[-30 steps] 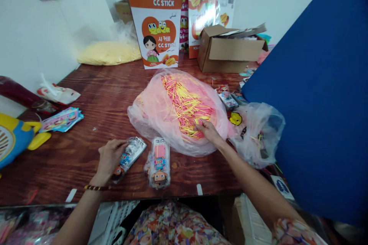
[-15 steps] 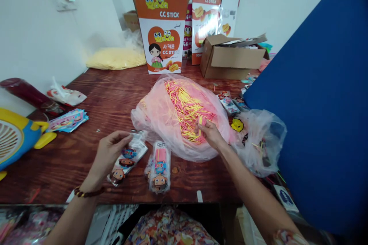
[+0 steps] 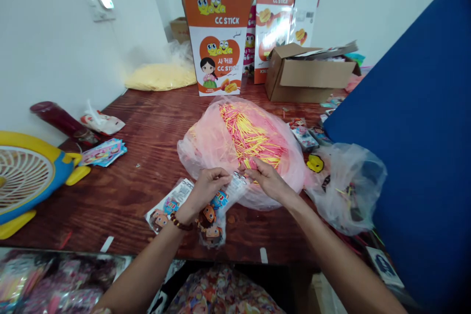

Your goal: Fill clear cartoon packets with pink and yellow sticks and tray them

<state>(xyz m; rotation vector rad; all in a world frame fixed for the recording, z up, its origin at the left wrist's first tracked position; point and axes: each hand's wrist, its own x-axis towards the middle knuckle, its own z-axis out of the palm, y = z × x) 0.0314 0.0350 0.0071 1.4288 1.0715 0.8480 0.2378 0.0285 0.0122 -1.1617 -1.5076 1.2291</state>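
Note:
My left hand [image 3: 208, 187], wearing a beaded bracelet, pinches the upper edge of a clear printed packet [image 3: 221, 199] with a cartoon face and blue lettering. In my right hand [image 3: 268, 179] is a small bundle of pink and yellow sticks [image 3: 248, 163], held close to the packet's top end. Whether the bundle touches the packet I cannot tell. Behind both hands lies a large plastic bag [image 3: 202, 142] full of loose pink and yellow sticks [image 3: 250, 132]. Another filled-looking packet [image 3: 212, 236] lies under the held one, and flat packets [image 3: 162, 216] rest by my left wrist.
Printed cartons [image 3: 221, 39] and an open brown box [image 3: 312, 81] stand at the back. A small clear bag [image 3: 349, 191] and a blue panel [image 3: 415, 132] flank the right. At left are a yellow-and-blue fan [image 3: 55, 167], a dark red bottle [image 3: 62, 121] and printed sleeves [image 3: 105, 152].
My left hand has moved right with a packet, towards the right hand. My right hand has drawn the stick bundle slightly nearer, to the packet's top. The view has shifted a little left.

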